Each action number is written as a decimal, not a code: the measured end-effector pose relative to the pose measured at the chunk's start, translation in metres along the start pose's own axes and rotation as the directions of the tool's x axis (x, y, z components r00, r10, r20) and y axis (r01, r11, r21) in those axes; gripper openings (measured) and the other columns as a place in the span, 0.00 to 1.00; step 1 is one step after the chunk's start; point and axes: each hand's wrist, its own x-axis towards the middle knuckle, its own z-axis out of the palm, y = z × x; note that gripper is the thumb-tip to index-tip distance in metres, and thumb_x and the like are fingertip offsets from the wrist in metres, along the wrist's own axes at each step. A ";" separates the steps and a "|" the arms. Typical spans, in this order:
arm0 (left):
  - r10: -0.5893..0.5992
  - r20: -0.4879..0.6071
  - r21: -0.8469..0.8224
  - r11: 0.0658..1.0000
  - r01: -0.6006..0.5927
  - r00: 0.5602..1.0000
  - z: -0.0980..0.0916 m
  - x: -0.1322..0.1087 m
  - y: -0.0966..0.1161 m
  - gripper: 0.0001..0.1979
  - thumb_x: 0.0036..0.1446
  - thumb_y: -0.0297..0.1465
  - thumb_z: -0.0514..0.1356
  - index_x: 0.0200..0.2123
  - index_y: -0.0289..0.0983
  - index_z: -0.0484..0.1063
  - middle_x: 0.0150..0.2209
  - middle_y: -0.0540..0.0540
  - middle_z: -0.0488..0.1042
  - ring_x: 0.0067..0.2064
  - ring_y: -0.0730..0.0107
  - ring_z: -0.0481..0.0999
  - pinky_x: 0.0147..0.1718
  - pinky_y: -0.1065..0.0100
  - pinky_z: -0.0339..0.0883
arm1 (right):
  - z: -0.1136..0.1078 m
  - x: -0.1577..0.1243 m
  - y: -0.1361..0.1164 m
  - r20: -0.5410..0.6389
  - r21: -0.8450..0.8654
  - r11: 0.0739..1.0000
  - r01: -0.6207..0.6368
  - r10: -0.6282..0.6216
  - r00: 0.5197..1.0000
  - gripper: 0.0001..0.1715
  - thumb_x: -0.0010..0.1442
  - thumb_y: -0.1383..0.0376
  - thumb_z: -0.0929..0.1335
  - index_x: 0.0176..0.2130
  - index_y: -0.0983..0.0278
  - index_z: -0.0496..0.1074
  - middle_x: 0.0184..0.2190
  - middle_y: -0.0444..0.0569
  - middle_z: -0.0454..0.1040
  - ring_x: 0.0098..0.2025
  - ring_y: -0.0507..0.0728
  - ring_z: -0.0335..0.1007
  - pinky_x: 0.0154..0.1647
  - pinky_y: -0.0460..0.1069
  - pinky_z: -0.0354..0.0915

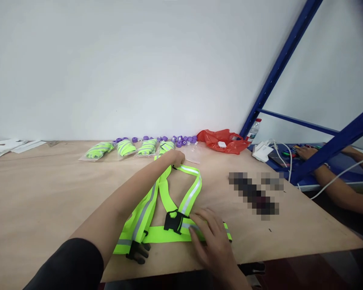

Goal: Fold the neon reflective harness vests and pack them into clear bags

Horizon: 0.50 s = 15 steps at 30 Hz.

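Note:
A neon-yellow reflective vest (143, 215) made of elastic straps with grey stripes lies spread on the table. My left hand (178, 158) reaches across to its far end, fingers bent down and closed on the strap there; the fingertips are partly hidden. Near the table's front edge, my right hand (213, 239) rests over the waist strap with its fingers apart. Just left of that hand is a black buckle half (174, 221). A pronged buckle half (138, 252) sits at the vest's lower left corner.
Several bagged yellow vests (126, 148) line the back, by purple rolls (181, 140) and a red plastic bag (222, 141). White strips (15, 147) lie far left. A pixelated dark object (254, 195) is at right. Beyond the blue frame (278, 68), another person's hand (305, 152) shows.

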 end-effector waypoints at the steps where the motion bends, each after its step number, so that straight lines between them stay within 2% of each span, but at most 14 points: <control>1: 0.015 0.030 -0.006 1.000 -0.015 0.999 -0.001 0.002 -0.002 0.26 0.37 0.23 0.66 0.44 0.43 0.81 0.44 0.43 0.82 0.38 0.58 0.79 0.40 0.65 0.71 | 0.000 0.000 0.000 -0.002 0.006 1.000 0.002 -0.002 1.000 0.13 0.64 0.71 0.65 0.49 0.64 0.71 0.43 0.54 0.75 0.48 0.61 0.72 0.51 0.59 0.70; 4: 0.043 0.061 -0.015 0.999 -0.043 0.997 -0.002 0.004 -0.006 0.27 0.35 0.24 0.68 0.44 0.44 0.81 0.41 0.45 0.82 0.33 0.63 0.78 0.34 0.69 0.70 | -0.001 0.000 0.000 -0.003 0.016 1.000 -0.002 0.002 1.000 0.14 0.63 0.71 0.65 0.49 0.64 0.71 0.43 0.55 0.76 0.48 0.61 0.72 0.52 0.60 0.69; 6: 0.056 0.019 -0.010 0.998 -0.056 0.998 -0.002 0.003 -0.007 0.23 0.34 0.24 0.69 0.39 0.41 0.82 0.39 0.44 0.82 0.34 0.61 0.78 0.34 0.68 0.69 | -0.001 0.000 0.000 -0.002 0.016 1.000 -0.005 0.005 1.000 0.14 0.63 0.71 0.65 0.49 0.64 0.71 0.42 0.54 0.76 0.48 0.61 0.72 0.52 0.60 0.69; 8: 0.077 -0.070 -0.016 0.997 -0.078 0.995 -0.002 -0.001 -0.008 0.17 0.37 0.25 0.68 0.35 0.40 0.82 0.40 0.42 0.81 0.39 0.57 0.78 0.37 0.66 0.68 | -0.001 -0.001 0.000 0.002 0.014 1.000 -0.010 0.010 1.000 0.14 0.64 0.71 0.65 0.48 0.63 0.71 0.42 0.54 0.76 0.47 0.61 0.73 0.53 0.60 0.69; 11: 0.091 -0.245 -0.068 0.991 -0.111 0.965 -0.002 -0.009 -0.011 0.13 0.44 0.26 0.65 0.36 0.41 0.82 0.45 0.42 0.80 0.48 0.54 0.76 0.44 0.64 0.66 | 0.000 -0.001 -0.001 0.011 0.007 1.000 -0.011 0.011 1.000 0.13 0.63 0.71 0.65 0.48 0.63 0.71 0.42 0.54 0.77 0.46 0.61 0.73 0.53 0.61 0.70; 15: -0.023 -0.425 -0.244 0.966 -0.090 0.905 0.003 -0.018 -0.014 0.15 0.55 0.27 0.58 0.42 0.41 0.81 0.43 0.40 0.80 0.51 0.50 0.75 0.49 0.58 0.66 | 0.001 -0.001 -0.001 0.035 -0.003 1.000 -0.023 0.023 0.999 0.13 0.63 0.71 0.65 0.47 0.62 0.72 0.41 0.53 0.77 0.46 0.61 0.74 0.53 0.61 0.70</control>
